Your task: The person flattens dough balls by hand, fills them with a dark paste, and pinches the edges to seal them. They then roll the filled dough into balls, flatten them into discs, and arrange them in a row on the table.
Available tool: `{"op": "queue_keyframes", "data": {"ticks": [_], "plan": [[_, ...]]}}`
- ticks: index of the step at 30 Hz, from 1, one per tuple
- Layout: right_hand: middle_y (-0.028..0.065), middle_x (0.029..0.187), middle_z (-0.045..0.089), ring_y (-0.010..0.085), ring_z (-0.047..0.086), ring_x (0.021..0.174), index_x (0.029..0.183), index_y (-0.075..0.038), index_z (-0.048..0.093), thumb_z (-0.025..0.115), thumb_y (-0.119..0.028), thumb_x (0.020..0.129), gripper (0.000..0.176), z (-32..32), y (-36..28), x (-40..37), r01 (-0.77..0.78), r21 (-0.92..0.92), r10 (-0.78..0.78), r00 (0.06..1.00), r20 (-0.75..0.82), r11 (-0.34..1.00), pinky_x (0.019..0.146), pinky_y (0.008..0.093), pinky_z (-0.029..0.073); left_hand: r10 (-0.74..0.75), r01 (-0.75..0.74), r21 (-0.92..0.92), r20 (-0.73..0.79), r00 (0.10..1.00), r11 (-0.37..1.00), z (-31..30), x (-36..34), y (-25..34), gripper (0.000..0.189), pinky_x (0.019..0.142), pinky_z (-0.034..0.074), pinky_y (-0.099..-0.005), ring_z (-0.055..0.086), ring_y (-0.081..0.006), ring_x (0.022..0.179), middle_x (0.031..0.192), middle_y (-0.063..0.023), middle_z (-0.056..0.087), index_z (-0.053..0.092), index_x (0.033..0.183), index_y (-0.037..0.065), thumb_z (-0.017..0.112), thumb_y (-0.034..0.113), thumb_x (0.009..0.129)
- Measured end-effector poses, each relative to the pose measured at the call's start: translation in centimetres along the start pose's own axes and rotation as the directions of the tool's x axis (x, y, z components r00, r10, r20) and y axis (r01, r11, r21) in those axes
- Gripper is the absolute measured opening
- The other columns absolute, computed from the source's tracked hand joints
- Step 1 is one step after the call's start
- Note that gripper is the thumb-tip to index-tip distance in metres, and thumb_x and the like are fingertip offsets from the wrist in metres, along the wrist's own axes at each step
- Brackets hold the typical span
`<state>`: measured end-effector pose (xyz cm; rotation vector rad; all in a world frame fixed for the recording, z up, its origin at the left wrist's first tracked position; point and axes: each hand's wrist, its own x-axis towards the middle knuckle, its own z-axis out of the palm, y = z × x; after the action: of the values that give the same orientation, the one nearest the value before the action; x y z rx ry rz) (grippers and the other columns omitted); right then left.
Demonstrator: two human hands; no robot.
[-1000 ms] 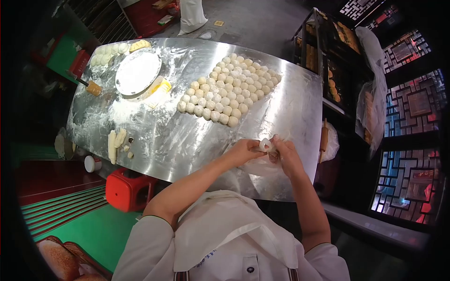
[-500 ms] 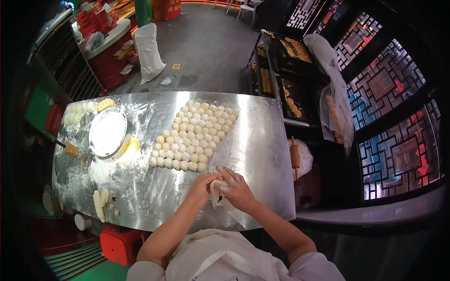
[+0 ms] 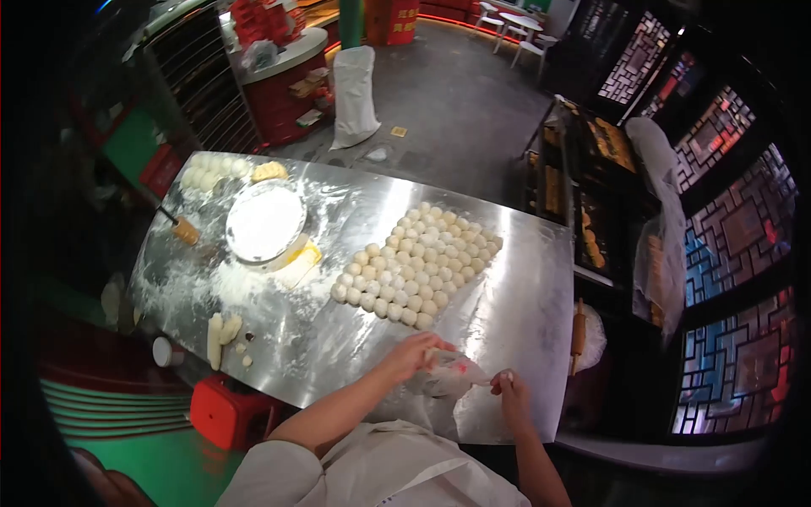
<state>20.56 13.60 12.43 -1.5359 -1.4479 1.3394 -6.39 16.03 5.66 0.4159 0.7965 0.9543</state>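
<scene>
Between my hands, over the front part of the metal table [image 3: 515, 338], a thin clear plastic bag [image 3: 452, 372] is stretched out. My left hand [image 3: 418, 353] is closed on the bag's left end. The bag's right end is pinched in my right hand [image 3: 508, 387]. Faint red marks show on the plastic. Beyond my hands, round dough balls [image 3: 414, 270] lie in tight rows on the table.
A round pan of white flour [image 3: 266, 221] stands on the left, with more dough balls [image 3: 211, 171] behind it. Dough strips [image 3: 221, 338] lie at the front left. A red stool [image 3: 221, 414] is below; trays of baked goods [image 3: 591, 241] stand right.
My hands have moved apart, my right hand outward to the right, and the bag between them is now spread out. The whole view has turned left, so the table sits further right.
</scene>
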Motion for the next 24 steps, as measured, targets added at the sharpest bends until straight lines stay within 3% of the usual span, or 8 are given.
{"op": "queue_keyframes", "data": {"ticks": [4, 8, 11, 13, 14, 21, 23, 24], "plan": [[0.0027, 0.078, 0.059, 0.0099, 0.053, 0.065, 0.089, -0.001, 0.062, 0.048, -0.018, 0.107, 0.028, 1.8, -5.1, 2.6, -0.011, 0.087, -0.003, 0.987, 0.160, 0.996, 0.062, 0.0261, 0.044, -0.144, -0.015, 0.419, 0.344, 0.928, 0.908, 6.7, -0.4, -1.7, 0.031, 0.062, 0.051, -0.0290, 0.066, -0.0145, 0.075, 0.090, -0.0072, 0.071, 0.065, 0.099, 0.003, 0.049, 0.029, 0.107], [0.0017, 0.083, 0.059, 0.0088, 0.053, 0.070, 0.096, -0.001, 0.061, 0.050, -0.015, 0.105, 0.020, 2.7, -3.3, 3.2, 0.003, 0.159, -0.031, 0.984, 0.176, 0.987, 0.062, 0.0250, 0.043, -0.120, -0.016, 0.392, 0.320, 0.940, 0.920, 3.7, 1.1, -2.4, 0.032, 0.073, 0.051, -0.0283, 0.066, -0.0137, 0.083, 0.090, -0.0061, 0.067, 0.063, 0.098, 0.002, 0.046, 0.027, 0.109], [0.0046, 0.092, 0.062, 0.0100, 0.054, 0.070, 0.100, 0.000, 0.062, 0.056, -0.008, 0.101, 0.011, 4.2, -0.5, 2.3, 0.180, -0.116, -0.152, 0.965, 0.214, 0.977, 0.064, 0.0265, 0.046, 0.010, -0.061, 0.167, 0.294, 0.956, 0.984, 2.4, 0.4, -1.8, 0.030, 0.077, 0.052, -0.0284, 0.066, -0.0134, 0.087, 0.092, -0.0064, 0.069, 0.063, 0.101, 0.001, 0.047, 0.025, 0.109], [0.0021, 0.090, 0.061, 0.0100, 0.054, 0.072, 0.099, -0.002, 0.062, 0.058, -0.004, 0.099, 0.005, 5.4, 0.8, 2.0, 0.136, -0.014, -0.132, 0.977, 0.166, 0.991, 0.066, 0.0260, 0.046, 0.074, -0.172, 0.254, 0.355, 0.932, 0.952, 3.4, -0.1, -1.2, 0.028, 0.082, 0.052, -0.0287, 0.065, -0.0133, 0.085, 0.093, -0.0065, 0.070, 0.064, 0.107, 0.001, 0.049, 0.024, 0.109], [0.0000, 0.086, 0.060, 0.0095, 0.054, 0.073, 0.100, -0.004, 0.062, 0.060, -0.008, 0.099, 0.005, 5.5, 3.4, 2.5, 0.083, 0.115, -0.088, 0.995, 0.037, 0.990, 0.067, 0.0256, 0.046, -0.011, -0.087, 0.315, 0.297, 0.955, 0.945, 4.0, -0.1, -0.7, 0.027, 0.087, 0.051, -0.0280, 0.065, -0.0134, 0.092, 0.122, -0.0110, 0.068, 0.068, 0.107, 0.000, 0.051, 0.020, 0.108], [0.0039, 0.088, 0.063, 0.0159, 0.059, 0.076, 0.097, -0.005, 0.062, 0.067, -0.018, 0.094, 0.014, 7.2, 1.4, 1.7, 0.125, 0.256, -0.048, 0.956, -0.288, 0.958, 0.066, 0.0294, 0.046, 0.201, -0.498, 0.478, 0.544, 0.814, 0.723, 7.6, -0.2, 2.6, 0.047, 0.086, 0.054, -0.0331, 0.069, -0.0173, 0.088, 0.124, -0.0098, 0.070, 0.048, 0.146, -0.003, 0.055, 0.011, 0.101], [0.0114, 0.092, 0.066, 0.0268, 0.064, 0.078, 0.103, -0.002, 0.064, 0.065, -0.019, 0.092, 0.020, 7.3, 0.4, 1.6, 0.485, -0.475, -0.559, 0.829, -0.017, 0.734, 0.071, 0.0363, 0.050, 0.235, -0.553, 0.537, 0.548, 0.803, 0.637, 7.5, 0.8, 1.1, 0.060, 0.086, 0.054, -0.0327, 0.070, -0.0208, 0.092, 0.120, -0.0121, 0.071, 0.036, 0.154, 0.001, 0.057, 0.010, 0.099], [0.0114, 0.092, 0.066, 0.0268, 0.064, 0.078, 0.103, -0.002, 0.064, 0.065, -0.019, 0.092, 0.020, 7.1, 0.8, 1.7, 0.487, -0.472, -0.561, 0.828, -0.020, 0.735, 0.071, 0.0363, 0.050, 0.245, -0.569, 0.557, 0.550, 0.799, 0.605, 7.5, 0.9, 0.7, 0.065, 0.086, 0.054, -0.0326, 0.071, -0.0220, 0.093, 0.118, -0.0129, 0.071, 0.032, 0.157, 0.003, 0.058, 0.010, 0.098]]}}
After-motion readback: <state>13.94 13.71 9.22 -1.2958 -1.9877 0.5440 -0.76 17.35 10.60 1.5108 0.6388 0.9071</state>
